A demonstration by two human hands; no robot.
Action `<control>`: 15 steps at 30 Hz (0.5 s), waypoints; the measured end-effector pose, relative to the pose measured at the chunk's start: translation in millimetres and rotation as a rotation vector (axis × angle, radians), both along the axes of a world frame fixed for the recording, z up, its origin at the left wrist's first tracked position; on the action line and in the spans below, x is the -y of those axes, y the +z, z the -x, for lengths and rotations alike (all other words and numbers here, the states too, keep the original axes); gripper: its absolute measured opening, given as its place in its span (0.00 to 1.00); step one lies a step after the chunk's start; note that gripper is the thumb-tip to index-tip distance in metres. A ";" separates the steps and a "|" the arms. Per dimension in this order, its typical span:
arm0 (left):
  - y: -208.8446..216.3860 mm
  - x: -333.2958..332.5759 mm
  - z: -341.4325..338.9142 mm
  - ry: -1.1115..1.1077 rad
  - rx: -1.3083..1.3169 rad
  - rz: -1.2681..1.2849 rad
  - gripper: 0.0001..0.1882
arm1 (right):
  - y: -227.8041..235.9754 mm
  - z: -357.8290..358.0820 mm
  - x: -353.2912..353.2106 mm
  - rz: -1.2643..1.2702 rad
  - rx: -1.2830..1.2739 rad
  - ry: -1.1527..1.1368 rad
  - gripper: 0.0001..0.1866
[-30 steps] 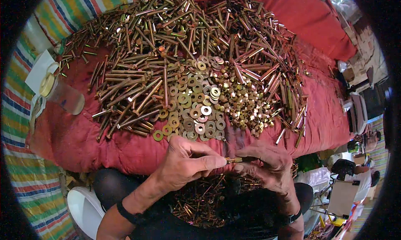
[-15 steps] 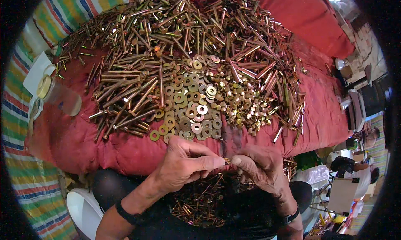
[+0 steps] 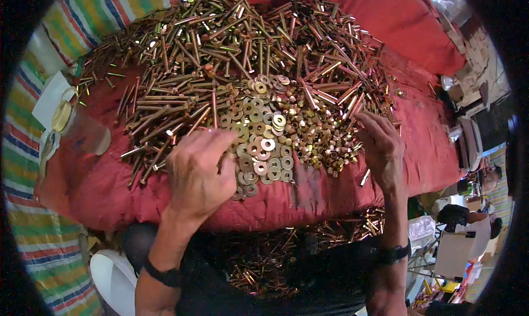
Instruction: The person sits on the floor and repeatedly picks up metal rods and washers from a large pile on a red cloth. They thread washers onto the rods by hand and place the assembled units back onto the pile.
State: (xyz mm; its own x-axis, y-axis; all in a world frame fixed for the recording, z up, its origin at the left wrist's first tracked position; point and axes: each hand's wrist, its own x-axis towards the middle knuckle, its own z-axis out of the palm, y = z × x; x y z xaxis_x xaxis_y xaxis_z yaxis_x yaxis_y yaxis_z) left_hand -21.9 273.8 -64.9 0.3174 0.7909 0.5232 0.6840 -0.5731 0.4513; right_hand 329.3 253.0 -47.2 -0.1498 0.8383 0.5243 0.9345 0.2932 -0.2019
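A heap of brassy metal washers [image 3: 257,145] lies at the middle of the red cloth, with a pile of small short sleeves or nuts [image 3: 319,134] on its right. My left hand [image 3: 198,170] hovers, slightly blurred, over the left edge of the washers and the near ends of the long bolts [image 3: 165,109]. Its thumb stands apart from the bent fingers, and nothing shows between them. Over the right edge of the sleeves is my right hand [image 3: 381,148], its fingers bent toward the long metal rods [image 3: 347,96] and thumb apart. I cannot tell whether its fingertips touch them.
A big mound of bolts [image 3: 220,35] covers the far part of the red padded cloth [image 3: 138,206]. At the left lies a clear plastic jar [image 3: 85,129] with a yellowish lid. More bolts [image 3: 264,272] lie below the cloth's near edge. A person [image 3: 476,228] is at the far right.
Both hands were together in front of the near edge, fingers pinching a small brassy piece. They have since parted, left hand up and leftward, right hand up and rightward; the piece no longer shows.
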 end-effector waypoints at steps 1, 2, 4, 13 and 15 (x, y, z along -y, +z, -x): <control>-1.8 -4.6 4.4 0.071 -0.098 -0.083 0.18 | -4.0 -5.5 -9.4 -0.036 0.102 0.038 0.20; -3.3 -6.6 9.2 0.089 -0.123 -0.078 0.20 | -7.4 -9.1 -16.1 -0.073 0.203 0.072 0.23; -6.1 -8.0 15.5 0.114 -0.182 -0.076 0.25 | -11.1 -13.2 -23.1 -0.018 0.199 0.070 0.25; -15.6 -8.6 17.0 0.105 -0.233 -0.102 0.25 | -9.7 -23.5 -24.6 0.042 0.264 0.090 0.25; -15.8 -13.2 16.7 0.065 -0.234 -0.119 0.23 | -8.9 -24.0 -24.9 0.042 0.303 0.078 0.25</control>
State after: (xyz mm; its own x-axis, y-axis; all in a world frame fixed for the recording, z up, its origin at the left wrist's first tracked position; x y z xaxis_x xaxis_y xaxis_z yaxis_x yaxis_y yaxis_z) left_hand -38.6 287.0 -80.7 0.3911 0.7508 0.5322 0.7991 -0.5640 0.2083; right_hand 353.3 277.9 -56.1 -0.3587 0.8379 0.4115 0.9289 0.3639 0.0688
